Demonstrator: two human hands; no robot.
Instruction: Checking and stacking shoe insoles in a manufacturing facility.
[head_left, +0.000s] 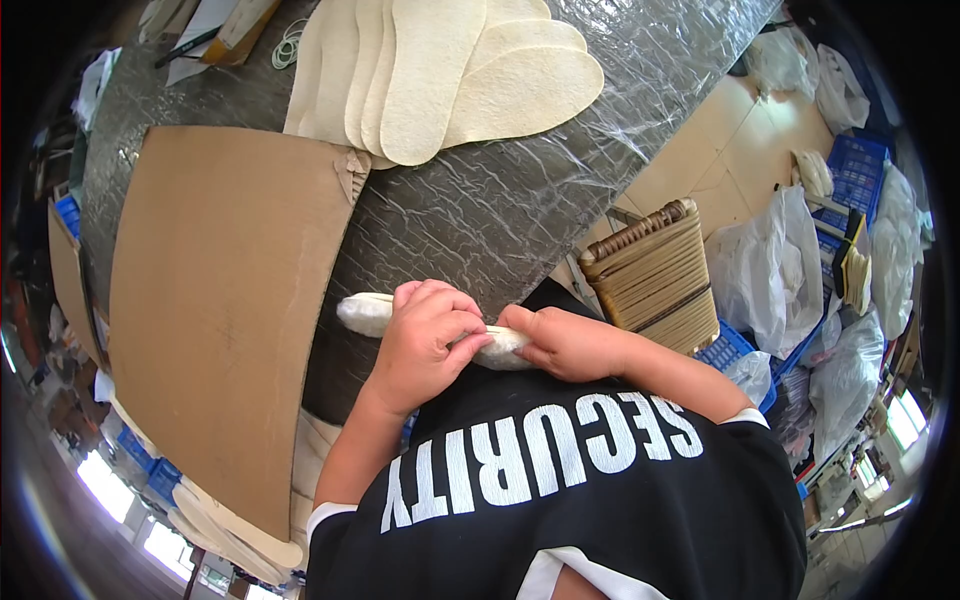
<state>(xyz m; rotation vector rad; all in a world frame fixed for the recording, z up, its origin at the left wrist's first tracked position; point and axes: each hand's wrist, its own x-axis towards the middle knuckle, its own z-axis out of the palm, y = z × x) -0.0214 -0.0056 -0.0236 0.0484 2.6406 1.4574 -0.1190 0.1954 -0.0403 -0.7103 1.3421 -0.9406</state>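
A cream insole point(365, 314) with a fluffy white side is held near my chest, at the table's near edge. It is seen nearly edge-on, and its middle is covered by my fingers. My left hand point(428, 338) is closed on its middle, thumb and fingertips pinching the upper edge. Close beside it, my right hand point(568, 345) is closed around the other end, the thumb near the left fingertips. Farther off on the table lies a fanned pile of cream insoles point(425, 75). Whatever lies under my fingers is hidden.
A large brown cardboard sheet point(220, 300) covers the table's left part. Wrinkled film covers the dark table point(440, 225). At right stand a woven stool point(655, 280), plastic bags point(770, 270) and a blue crate point(857, 170). More insoles point(235, 530) lie at lower left.
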